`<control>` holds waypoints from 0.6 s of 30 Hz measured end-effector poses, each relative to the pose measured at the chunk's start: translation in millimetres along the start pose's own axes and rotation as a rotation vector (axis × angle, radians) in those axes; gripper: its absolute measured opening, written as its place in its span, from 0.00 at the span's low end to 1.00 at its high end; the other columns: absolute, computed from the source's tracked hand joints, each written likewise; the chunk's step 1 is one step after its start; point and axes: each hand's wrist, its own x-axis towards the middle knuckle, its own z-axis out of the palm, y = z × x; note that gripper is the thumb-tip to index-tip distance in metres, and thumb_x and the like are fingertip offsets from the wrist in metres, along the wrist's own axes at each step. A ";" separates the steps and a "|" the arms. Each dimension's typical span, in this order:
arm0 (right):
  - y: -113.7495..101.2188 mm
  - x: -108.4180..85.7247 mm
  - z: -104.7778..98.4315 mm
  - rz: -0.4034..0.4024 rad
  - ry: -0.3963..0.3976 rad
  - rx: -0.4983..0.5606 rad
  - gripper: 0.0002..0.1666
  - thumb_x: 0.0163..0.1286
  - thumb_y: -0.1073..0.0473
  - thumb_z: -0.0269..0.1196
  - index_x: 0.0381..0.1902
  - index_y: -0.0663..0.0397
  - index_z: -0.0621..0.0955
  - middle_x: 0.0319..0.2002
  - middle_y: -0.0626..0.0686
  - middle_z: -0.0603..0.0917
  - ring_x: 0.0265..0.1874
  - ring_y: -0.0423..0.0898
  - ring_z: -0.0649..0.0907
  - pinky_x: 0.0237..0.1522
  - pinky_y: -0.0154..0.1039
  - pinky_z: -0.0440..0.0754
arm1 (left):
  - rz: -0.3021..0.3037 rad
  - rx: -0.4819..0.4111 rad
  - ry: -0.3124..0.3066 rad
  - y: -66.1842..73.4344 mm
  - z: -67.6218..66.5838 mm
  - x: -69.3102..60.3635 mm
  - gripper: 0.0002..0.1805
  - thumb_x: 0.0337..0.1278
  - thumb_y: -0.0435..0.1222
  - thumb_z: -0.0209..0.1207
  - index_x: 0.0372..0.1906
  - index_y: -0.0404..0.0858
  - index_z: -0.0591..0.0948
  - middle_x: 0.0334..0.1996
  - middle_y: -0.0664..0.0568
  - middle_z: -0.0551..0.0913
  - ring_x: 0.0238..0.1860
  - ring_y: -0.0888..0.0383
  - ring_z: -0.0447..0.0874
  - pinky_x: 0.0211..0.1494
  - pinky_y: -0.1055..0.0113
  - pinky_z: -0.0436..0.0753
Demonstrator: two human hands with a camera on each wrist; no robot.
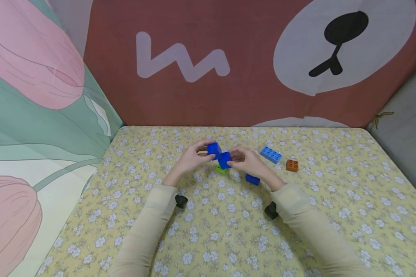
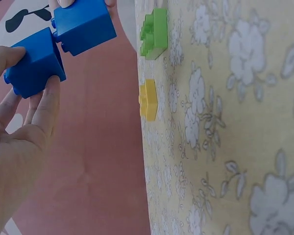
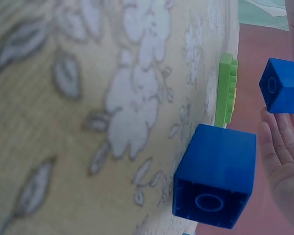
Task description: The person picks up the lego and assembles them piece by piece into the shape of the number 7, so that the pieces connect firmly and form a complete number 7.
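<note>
My left hand pinches a blue building block between thumb and fingers above the table. A second blue building block is held by my right hand, just right of and below the first. In the left wrist view, the studs of the right hand's block point toward the hollow end of the left hand's block. Their edges meet or nearly meet; exact contact cannot be told. Beneath the hands lies a green brick, partly hidden in the head view.
Another blue block lies on its side below my right wrist. A yellow brick sits near the green one. Farther right are a light blue brick and an orange-brown brick. A flowered cloth covers the table; printed fabric walls stand behind.
</note>
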 end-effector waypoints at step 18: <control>-3.9 1.3 16.9 -0.003 -0.064 0.026 0.19 0.64 0.62 0.64 0.52 0.60 0.74 0.50 0.61 0.77 0.56 0.60 0.80 0.55 0.45 0.83 | -0.027 -0.013 -0.015 -7.2 1.3 -4.6 0.27 0.60 0.37 0.62 0.64 0.39 0.71 0.59 0.45 0.73 0.59 0.47 0.76 0.58 0.59 0.82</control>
